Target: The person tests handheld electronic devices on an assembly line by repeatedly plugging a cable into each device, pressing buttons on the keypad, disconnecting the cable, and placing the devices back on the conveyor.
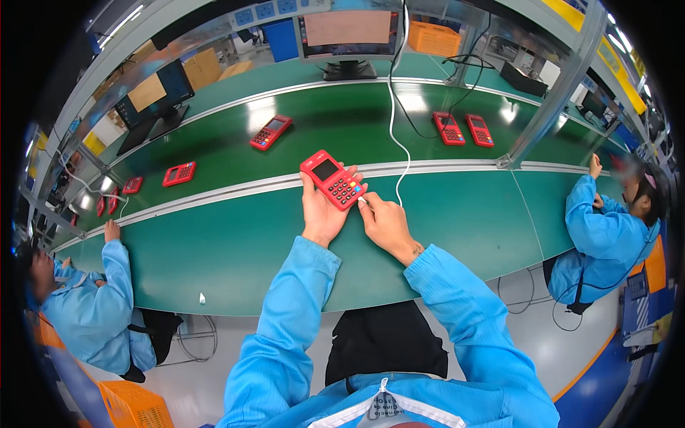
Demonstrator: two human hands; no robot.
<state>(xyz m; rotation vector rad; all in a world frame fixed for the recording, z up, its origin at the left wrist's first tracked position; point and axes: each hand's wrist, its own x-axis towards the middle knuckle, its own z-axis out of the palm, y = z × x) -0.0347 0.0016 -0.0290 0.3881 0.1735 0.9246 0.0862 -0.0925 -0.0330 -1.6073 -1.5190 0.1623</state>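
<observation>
My left hand holds a red handheld payment terminal with a dark screen and coloured keys, raised just above the green bench. My right hand pinches the white plug of a white cable at the terminal's lower right edge. The cable runs up from the plug across the bench to the top of the picture. Both of my sleeves are light blue.
More red terminals lie on the conveyor belt: one at centre left, two at right, several at left. Monitors stand behind. A co-worker in blue sits at right, another at left. An orange crate sits on the floor.
</observation>
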